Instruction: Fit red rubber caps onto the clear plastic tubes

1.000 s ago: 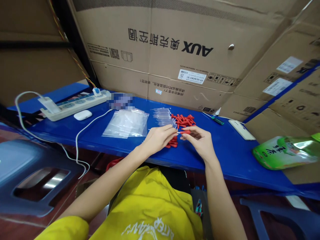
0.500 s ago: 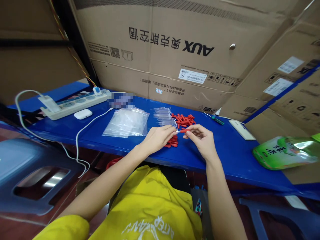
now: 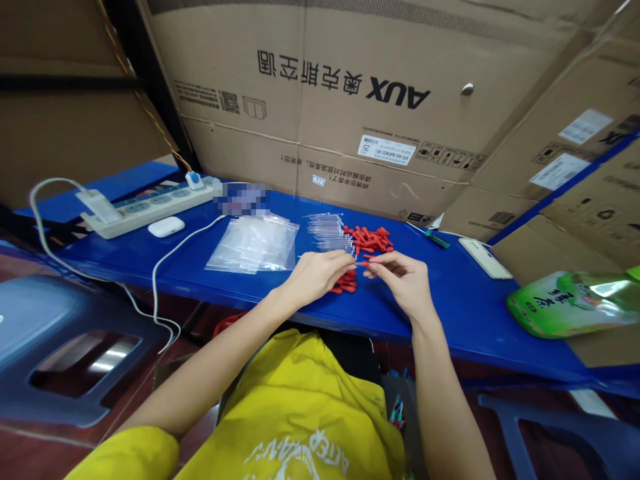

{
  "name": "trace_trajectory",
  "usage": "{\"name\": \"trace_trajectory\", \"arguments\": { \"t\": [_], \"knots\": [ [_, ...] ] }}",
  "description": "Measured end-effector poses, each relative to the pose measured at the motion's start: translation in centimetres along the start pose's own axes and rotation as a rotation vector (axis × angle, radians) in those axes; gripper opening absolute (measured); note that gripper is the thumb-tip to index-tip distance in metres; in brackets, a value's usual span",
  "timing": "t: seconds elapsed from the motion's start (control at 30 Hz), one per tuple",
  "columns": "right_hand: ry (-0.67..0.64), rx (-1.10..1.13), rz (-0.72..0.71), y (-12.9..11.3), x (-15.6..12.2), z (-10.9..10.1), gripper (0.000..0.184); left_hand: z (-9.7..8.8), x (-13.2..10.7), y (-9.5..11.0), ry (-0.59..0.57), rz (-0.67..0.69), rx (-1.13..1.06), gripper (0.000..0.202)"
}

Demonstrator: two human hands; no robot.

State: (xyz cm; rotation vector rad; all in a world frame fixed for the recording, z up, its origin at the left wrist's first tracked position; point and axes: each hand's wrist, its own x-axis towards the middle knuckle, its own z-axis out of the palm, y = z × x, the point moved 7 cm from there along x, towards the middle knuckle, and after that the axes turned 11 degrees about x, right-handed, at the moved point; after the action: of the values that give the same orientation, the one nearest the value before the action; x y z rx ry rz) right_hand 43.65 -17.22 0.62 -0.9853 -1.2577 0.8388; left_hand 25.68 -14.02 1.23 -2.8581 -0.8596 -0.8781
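Note:
My left hand (image 3: 320, 272) is closed around a thin, pale rod, most of it hidden by the fingers. Facing it, my right hand (image 3: 403, 273) pinches a small red handle-like piece (image 3: 365, 264). The rod's end and the red piece meet in the gap between both hands; how far one sits inside the other is too small to tell. Just beyond my left fingers lies a row of thin, clear-looking rods (image 3: 327, 232). A pile of loose red pieces (image 3: 371, 239) is behind my fingertips, and more red pieces (image 3: 345, 285) lie under my left hand.
Clear zip bags (image 3: 253, 245) lie left on the blue table (image 3: 450, 313). Farther left are a white earbud case (image 3: 167, 227) and a power strip (image 3: 150, 207) with cables. To the right are a green screwdriver (image 3: 436, 239), a phone (image 3: 484, 259) and a green bottle (image 3: 570, 303). Cardboard (image 3: 225, 150) stands behind.
The red piece between my hands shows a little less of its length and sits slightly closer to the left fingers. Both hands have otherwise barely moved.

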Motion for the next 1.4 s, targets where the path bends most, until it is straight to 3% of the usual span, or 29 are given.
{"name": "trace_trajectory", "arguments": {
  "t": [0.5, 0.83, 1.4],
  "knots": [
    [0.001, -0.018, -0.028, -0.37, -0.19, 0.80, 0.023, -0.09, 0.01, 0.04, -0.004, -0.008, -0.056, 0.042],
    [-0.026, -0.041, -0.010, 0.21, -0.08, 0.56, 0.022, 0.13, 0.01, 0.08, -0.028, 0.021, 0.035, 0.042],
    [-0.024, 0.017, 0.047, 0.24, 0.15, 0.11, 0.032, -0.57, -0.06, -0.32, 0.087, -0.053, 0.046, 0.037]
  ]
}}
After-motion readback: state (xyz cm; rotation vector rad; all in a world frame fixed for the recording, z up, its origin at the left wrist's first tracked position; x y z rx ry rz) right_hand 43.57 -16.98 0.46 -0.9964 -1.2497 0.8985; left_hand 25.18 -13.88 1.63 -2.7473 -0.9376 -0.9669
